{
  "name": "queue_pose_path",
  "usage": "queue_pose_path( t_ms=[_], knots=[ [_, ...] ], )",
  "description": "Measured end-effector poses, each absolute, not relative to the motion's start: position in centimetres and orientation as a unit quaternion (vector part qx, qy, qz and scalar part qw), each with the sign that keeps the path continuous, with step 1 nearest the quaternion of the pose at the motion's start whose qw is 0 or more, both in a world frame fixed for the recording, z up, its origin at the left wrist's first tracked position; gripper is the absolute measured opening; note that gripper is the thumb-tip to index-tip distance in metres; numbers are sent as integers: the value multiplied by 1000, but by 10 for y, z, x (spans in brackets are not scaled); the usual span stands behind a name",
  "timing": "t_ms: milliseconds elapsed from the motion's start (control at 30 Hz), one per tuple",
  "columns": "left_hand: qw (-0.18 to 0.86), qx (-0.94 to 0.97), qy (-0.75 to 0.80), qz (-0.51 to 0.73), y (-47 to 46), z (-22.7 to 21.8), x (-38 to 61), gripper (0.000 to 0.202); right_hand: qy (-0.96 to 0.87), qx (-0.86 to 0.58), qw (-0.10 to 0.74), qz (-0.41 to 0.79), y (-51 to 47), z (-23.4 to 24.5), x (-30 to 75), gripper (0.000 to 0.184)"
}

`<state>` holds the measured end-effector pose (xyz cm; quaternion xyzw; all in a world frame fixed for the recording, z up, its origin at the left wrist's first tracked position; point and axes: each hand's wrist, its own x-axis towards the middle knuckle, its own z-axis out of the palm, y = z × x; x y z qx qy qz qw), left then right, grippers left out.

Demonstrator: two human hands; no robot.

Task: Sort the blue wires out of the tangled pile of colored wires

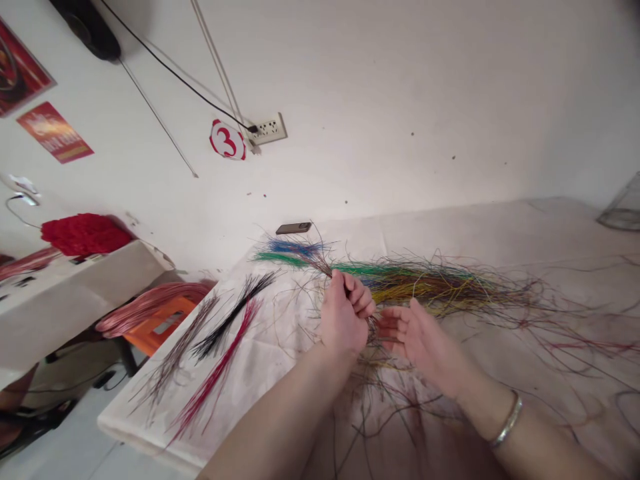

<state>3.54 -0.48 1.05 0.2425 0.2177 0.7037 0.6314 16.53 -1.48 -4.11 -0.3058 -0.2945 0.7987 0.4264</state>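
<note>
While the left hand (347, 310) is clenched around a slim bundle of thin brown wire-like strands (320, 262), the right hand (417, 341) is open, fingers extended beside the lower end; contact there cannot be told. Location: above the white cloth-covered table (500, 230), between wall-side and near edges. Risks, as judged: strands slipping out unevenly, should the fist loosen; snagging, caused by tangled ends of the long multicoloured strand pile (430, 287) just beside. Orientation: long axis aslant, fanned tips toward the table's far-left corner, opposite end toward the right hand.
</note>
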Motion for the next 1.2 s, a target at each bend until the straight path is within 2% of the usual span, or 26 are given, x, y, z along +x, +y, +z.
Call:
queue_pose_path(
  t_ms=[133, 333, 667, 1200],
  knots=[
    [583, 286, 214, 730, -15, 13, 47, 37, -180, -248, 445, 841, -13, -40, 164, 45],
    [554, 345, 227, 723, -25, 1, 66, 32, -152, -235, 447, 850, -17, -35, 160, 55],
    [534, 391, 310, 683, -29, -19, 79, 36, -138, -229, 448, 853, -24, -31, 155, 45],
    [539, 421, 332, 650, -28, -27, 82, 38, -145, -235, 457, 846, -21, -34, 156, 45]
  ],
)
